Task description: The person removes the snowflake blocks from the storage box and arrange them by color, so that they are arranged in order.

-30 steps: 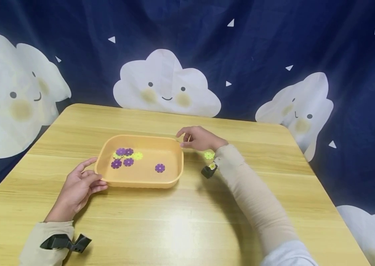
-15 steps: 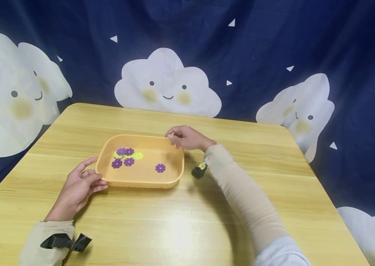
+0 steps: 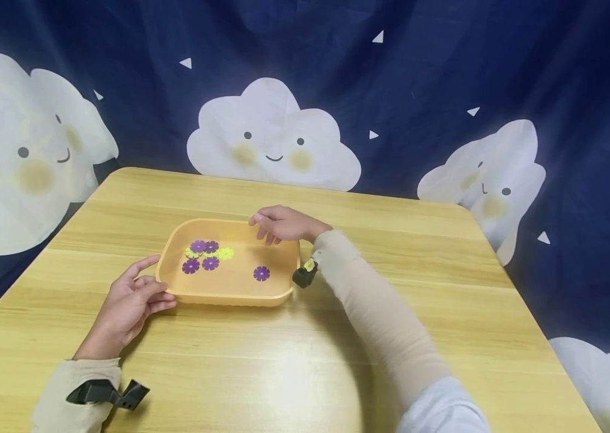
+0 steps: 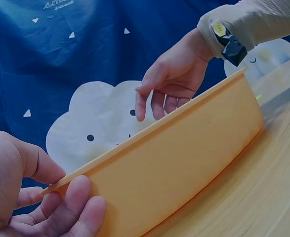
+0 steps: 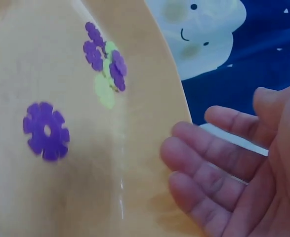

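An orange plastic tray (image 3: 234,299) sits on the table, with purple and yellow-green snowflake discs inside. Several purple discs (image 3: 210,263) and yellow-green discs (image 3: 225,254) cluster at its left; a lone purple disc (image 3: 261,273) lies toward the right. My left hand (image 3: 128,304) pinches the tray's left rim, thumb on one side and fingers beneath, as the left wrist view also shows. Above the far right rim hovers my right hand (image 3: 285,224), fingers loosely bent and holding nothing in the right wrist view (image 5: 224,168).
The wooden table (image 3: 445,313) extends around the tray. A bit of yellow-green (image 4: 259,98) shows beyond the tray's far end in the left wrist view. A dark blue curtain (image 3: 402,90) with white clouds hangs behind the table.
My right hand has moved left along the tray's far rim, from the right corner to over the tray. The sleeve now covers the yellow-green disc on the table. The left hand stays put.
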### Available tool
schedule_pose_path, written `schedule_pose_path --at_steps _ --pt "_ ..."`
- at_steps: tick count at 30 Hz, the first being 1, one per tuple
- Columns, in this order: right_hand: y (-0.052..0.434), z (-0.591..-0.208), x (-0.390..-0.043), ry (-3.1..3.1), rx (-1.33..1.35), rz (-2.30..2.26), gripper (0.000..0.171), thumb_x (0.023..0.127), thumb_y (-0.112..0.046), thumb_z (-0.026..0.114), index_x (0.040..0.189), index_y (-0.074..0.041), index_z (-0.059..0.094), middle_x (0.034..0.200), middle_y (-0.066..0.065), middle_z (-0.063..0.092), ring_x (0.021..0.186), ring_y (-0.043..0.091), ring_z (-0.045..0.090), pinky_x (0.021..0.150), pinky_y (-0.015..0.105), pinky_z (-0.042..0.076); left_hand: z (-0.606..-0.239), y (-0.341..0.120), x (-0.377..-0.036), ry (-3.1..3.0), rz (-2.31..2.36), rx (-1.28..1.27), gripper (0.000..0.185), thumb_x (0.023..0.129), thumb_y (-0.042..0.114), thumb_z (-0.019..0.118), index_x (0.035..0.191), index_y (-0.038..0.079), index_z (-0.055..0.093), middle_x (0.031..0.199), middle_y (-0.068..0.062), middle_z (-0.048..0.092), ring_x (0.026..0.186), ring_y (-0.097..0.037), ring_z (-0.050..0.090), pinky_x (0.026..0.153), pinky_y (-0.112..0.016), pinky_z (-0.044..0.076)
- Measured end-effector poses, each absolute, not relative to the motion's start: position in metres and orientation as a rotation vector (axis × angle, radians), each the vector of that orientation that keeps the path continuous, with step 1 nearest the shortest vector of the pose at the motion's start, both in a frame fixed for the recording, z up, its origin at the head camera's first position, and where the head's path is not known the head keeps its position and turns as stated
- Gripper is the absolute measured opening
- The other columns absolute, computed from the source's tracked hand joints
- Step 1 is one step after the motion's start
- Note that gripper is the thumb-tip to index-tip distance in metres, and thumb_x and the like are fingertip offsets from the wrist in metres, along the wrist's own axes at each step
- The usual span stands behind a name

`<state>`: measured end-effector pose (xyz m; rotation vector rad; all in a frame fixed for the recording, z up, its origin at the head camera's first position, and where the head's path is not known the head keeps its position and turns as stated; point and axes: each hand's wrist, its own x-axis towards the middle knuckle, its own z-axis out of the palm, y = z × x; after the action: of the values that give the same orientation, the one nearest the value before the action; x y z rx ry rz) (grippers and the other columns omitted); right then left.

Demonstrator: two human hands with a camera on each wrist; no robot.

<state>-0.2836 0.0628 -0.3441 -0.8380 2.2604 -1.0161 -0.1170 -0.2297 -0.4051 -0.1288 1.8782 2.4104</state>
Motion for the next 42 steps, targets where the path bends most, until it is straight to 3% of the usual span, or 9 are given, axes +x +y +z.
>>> schedule_pose_path --at_steps 5,15,23,33,40,42 --pt "0.05 -0.347 -0.285 2.211 -0.82 -0.971 0.04 0.105 -0.03 0.039 0.136 -0.006 0.051 0.11 0.008 0.064 0.097 0.028 0.065 0.082 0.034 0.056 -0.405 -0.229 -0.116 1.869 2.422 -0.12 0.054 0.093 -0.01 0.052 0.138 0.012 0.034 0.084 -0.006 0.062 0.067 -0.017 0.068 0.066 -0.034 0.062" --pt "0.026 -0.354 -0.289 2.135 -0.727 -0.972 0.036 0.102 -0.012 0.044 0.137 -0.006 0.05 0.119 0.01 0.061 0.105 0.028 0.063 0.089 0.036 0.055 -0.404 -0.229 -0.116 1.864 2.426 -0.106 0.057 0.093 -0.011 0.053 0.142 0.009 0.03 0.083 -0.006 0.06 0.067 -0.017 0.068 0.066 -0.034 0.062" --pt "0.006 -0.363 -0.291 2.094 -0.723 -0.902 0.036 0.1 -0.01 0.05 0.136 -0.006 0.051 0.136 0.007 0.05 0.104 0.024 0.062 0.086 0.029 0.055 -0.405 -0.23 -0.116 1.865 2.423 -0.105 0.06 0.092 -0.011 0.052 0.144 0.007 0.027 0.082 -0.006 0.059 0.067 -0.017 0.067 0.066 -0.034 0.062" --pt "-0.004 -0.367 -0.288 2.184 -0.904 -0.574 0.039 0.106 -0.023 0.039 0.141 -0.01 0.048 0.141 0.006 0.047 0.106 0.015 0.057 0.092 0.02 0.047 -0.406 -0.229 -0.116 1.867 2.432 -0.102 0.055 0.093 -0.011 0.052 0.14 0.01 0.032 0.083 -0.006 0.061 0.067 -0.017 0.068 0.065 -0.034 0.062" --pt "-0.002 -0.366 -0.289 2.187 -0.896 -0.587 0.037 0.105 -0.019 0.04 0.139 -0.009 0.049 0.138 0.008 0.049 0.092 0.018 0.062 0.083 0.02 0.05 -0.406 -0.229 -0.116 1.866 2.438 -0.101 0.054 0.093 -0.01 0.053 0.139 0.011 0.034 0.082 -0.006 0.061 0.066 -0.017 0.068 0.065 -0.034 0.062" --pt "-0.001 -0.366 -0.289 2.198 -0.909 -0.581 0.036 0.105 -0.017 0.041 0.138 -0.009 0.05 0.136 0.008 0.05 0.095 0.017 0.061 0.085 0.022 0.05 -0.406 -0.23 -0.116 1.868 2.437 -0.102 0.055 0.092 -0.011 0.053 0.139 0.011 0.034 0.082 -0.006 0.061 0.066 -0.017 0.067 0.066 -0.034 0.062"
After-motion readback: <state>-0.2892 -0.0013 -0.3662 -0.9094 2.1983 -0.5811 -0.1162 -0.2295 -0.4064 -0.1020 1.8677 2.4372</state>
